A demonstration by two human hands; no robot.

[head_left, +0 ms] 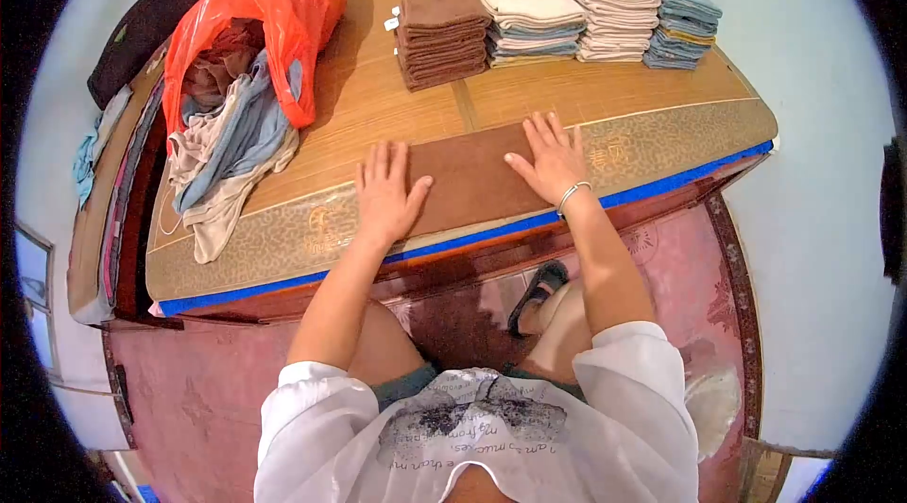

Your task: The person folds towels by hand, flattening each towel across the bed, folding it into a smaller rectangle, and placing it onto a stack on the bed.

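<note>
A brown cloth, folded into a long flat strip, lies at the near edge of the mat-covered surface. My left hand rests flat on its left end, fingers spread. On the right end lies my right hand, also flat with fingers apart, a bracelet at the wrist. Beyond the hands stand a stack of brown folded cloths, a mixed stack with a cream cloth on top, a cream stack and a blue-grey stack.
A red plastic bag on the left spills grey-blue and beige cloths over the mat. A dark cushion leans behind it. Blue trim runs along the near edge. Both knees are just below that edge.
</note>
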